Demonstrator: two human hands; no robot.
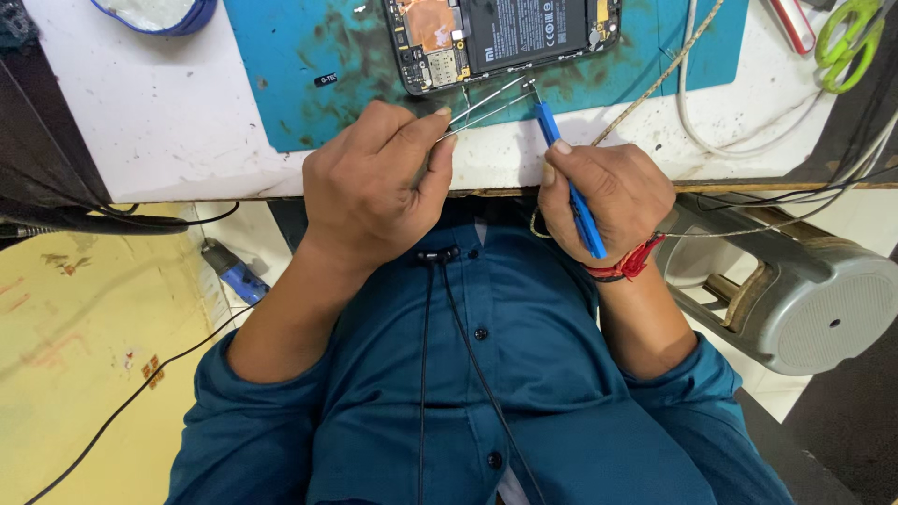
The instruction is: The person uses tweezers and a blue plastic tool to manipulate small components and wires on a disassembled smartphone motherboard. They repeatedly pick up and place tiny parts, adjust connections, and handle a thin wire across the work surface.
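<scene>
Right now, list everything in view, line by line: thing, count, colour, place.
opened phone: 1, black with copper parts, top centre on mat
work mat: 1, teal, on table
table: 1, white, top
tweezers: 1, silver, left hand
screwdriver: 1, blue, right hand
scissors: 1, green, top right
cable: 1, white, right of mat
bowl: 1, blue, top left
stool: 1, grey, right
left hand: 1
right hand: 1

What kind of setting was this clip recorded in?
Most likely a phone repair bench. An opened phone with its battery and boards exposed lies on a stained teal work mat. The left hand holds metal tweezers and the right hand a blue screwdriver at its lower edge.
</scene>
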